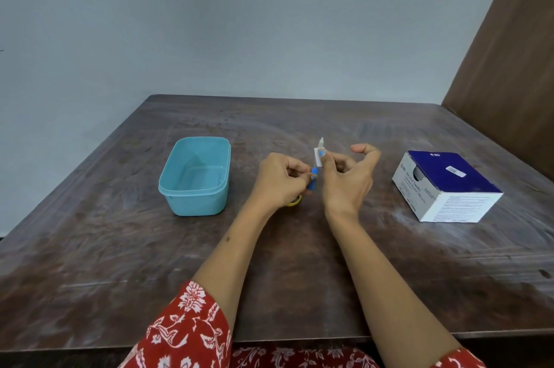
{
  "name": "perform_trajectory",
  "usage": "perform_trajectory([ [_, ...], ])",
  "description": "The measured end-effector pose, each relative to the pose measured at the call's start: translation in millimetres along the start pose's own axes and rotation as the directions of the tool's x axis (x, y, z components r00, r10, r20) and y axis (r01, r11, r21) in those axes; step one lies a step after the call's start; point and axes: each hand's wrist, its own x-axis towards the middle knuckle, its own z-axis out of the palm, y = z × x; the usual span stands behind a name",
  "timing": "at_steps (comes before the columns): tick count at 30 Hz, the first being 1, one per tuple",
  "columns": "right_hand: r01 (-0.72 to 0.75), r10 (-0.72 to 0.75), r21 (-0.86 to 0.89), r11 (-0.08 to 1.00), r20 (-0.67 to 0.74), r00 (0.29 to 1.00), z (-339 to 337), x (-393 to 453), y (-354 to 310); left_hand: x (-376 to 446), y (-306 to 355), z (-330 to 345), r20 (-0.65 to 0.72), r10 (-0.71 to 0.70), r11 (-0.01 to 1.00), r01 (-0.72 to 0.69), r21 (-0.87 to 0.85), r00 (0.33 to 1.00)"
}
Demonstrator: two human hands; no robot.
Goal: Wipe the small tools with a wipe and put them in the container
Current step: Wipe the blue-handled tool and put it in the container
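My left hand grips the blue handle of a small tool above the middle of the table. Its pale tip points up and away from me. My right hand pinches a small white wipe around the tool's shaft, with the other fingers spread. A yellow ring-shaped thing shows partly under my left hand; I cannot tell what it is. The light blue container stands open to the left of my hands, with nothing visible inside.
A blue and white box of alcohol swabs lies on the dark wooden table to the right, with an opening in its side. A brown panel rises at the far right. A grey wall stands behind the table.
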Motion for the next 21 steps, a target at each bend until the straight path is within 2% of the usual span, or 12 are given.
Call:
perform_trajectory([
  [3,0.000,0.001,-0.017,1.000,0.092,0.996,0.5,-1.9,1.6,-0.1,-3.1,2.6,-0.092,0.044,0.998,-0.039,0.051,0.995],
  [5,-0.008,0.009,-0.017,1.000,0.078,0.997,0.1,-1.2,1.9,-1.2,-2.1,2.0,-0.034,0.014,1.000,-0.013,0.019,0.999],
  [9,-0.016,0.016,0.003,1.000,-0.057,0.998,-1.5,1.6,1.9,-1.5,-0.9,0.1,0.158,-0.039,0.998,0.048,-0.049,0.987],
  [11,-0.021,0.022,0.014,1.000,-0.091,0.996,-1.8,3.4,1.9,-3.1,-1.5,1.6,0.194,-0.033,0.998,0.042,-0.042,0.980],
  [13,-0.017,0.018,0.010,1.000,-0.094,0.995,-1.7,4.1,1.2,-3.8,-2.8,4.4,0.155,-0.020,0.999,0.026,-0.032,0.988],
  [16,-0.003,0.002,-0.007,1.000,-0.037,0.999,-1.2,1.9,-1.7,-1.1,-6.6,8.7,0.028,0.003,1.000,-0.003,-0.008,1.000],
  [19,-0.001,0.003,-0.024,1.000,0.060,0.998,-0.4,-2.0,-2.2,0.9,-7.5,9.7,-0.069,-0.011,0.997,0.006,-0.071,0.998],
  [21,-0.005,0.007,-0.029,1.000,0.086,0.996,-0.3,-2.9,-2.0,0.9,-6.1,8.3,-0.083,-0.021,0.995,0.013,-0.101,0.996],
])
